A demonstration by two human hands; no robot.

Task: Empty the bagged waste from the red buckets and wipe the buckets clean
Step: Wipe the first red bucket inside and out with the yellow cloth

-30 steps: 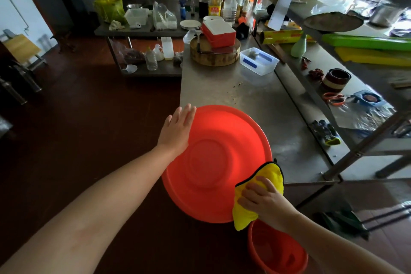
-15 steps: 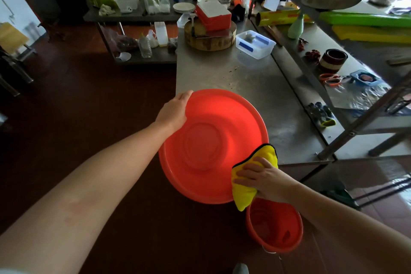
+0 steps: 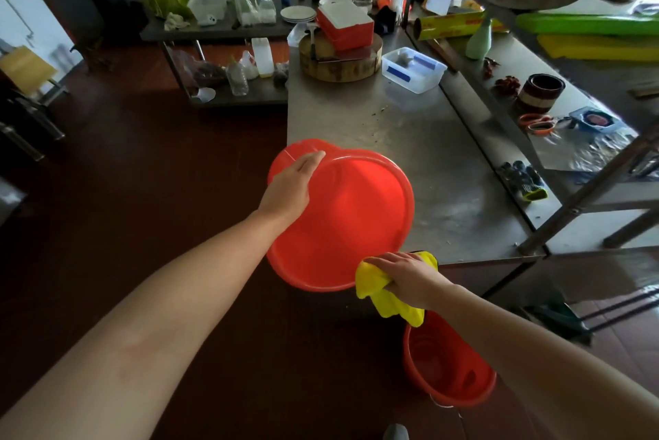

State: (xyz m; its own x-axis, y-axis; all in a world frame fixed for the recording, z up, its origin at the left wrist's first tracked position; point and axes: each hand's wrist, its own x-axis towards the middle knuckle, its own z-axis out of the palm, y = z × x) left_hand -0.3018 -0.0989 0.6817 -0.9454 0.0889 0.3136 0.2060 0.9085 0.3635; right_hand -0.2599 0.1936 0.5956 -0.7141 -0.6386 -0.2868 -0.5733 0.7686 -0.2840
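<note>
here the left grip [image 3: 289, 186] holds the red bucket [image 3: 356, 218]; right grip [image 3: 403, 273] clutches yellow cloth [image 3: 369, 282].

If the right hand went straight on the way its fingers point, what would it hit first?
Likely the large red basin, at its lower rim; the yellow cloth seems to touch it.

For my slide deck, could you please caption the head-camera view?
Left hand holds a red basin by its rim; right hand presses a yellow cloth to its lower edge.
</note>
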